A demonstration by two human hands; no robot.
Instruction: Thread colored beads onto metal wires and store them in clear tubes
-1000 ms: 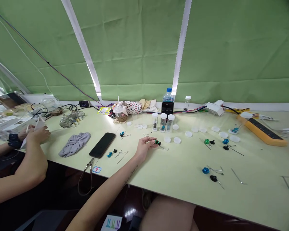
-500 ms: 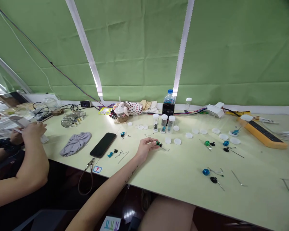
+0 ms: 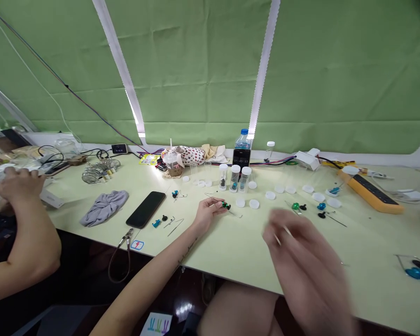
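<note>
My left hand (image 3: 206,214) is closed, pinching a small green part with a black piece (image 3: 226,205) just above the table. A thin bent metal rod (image 3: 235,214) sticks out from it toward the right. My right hand (image 3: 301,256) is over the table at the right, smeared by motion; its fingers look curled, but whether they hold something cannot be made out. Beyond it lie a green knob-like part (image 3: 295,206), a blue one (image 3: 321,206) and a black disc-like piece (image 3: 321,215) with thin rods. Blue parts (image 3: 156,223) and bent rods (image 3: 175,227) lie left of my left hand.
Capped clear tubes (image 3: 235,179) stand behind my left hand, with several white caps (image 3: 254,204) around. A black phone (image 3: 146,209), grey cloth (image 3: 105,208) and orange power strip (image 3: 374,193) lie on the table. At far left a co-worker's arm (image 3: 33,233) rests by the edge.
My right hand has come into view from the lower right, covering some loose parts. My left hand keeps its grip on the green part. The whole view has shifted slightly.
</note>
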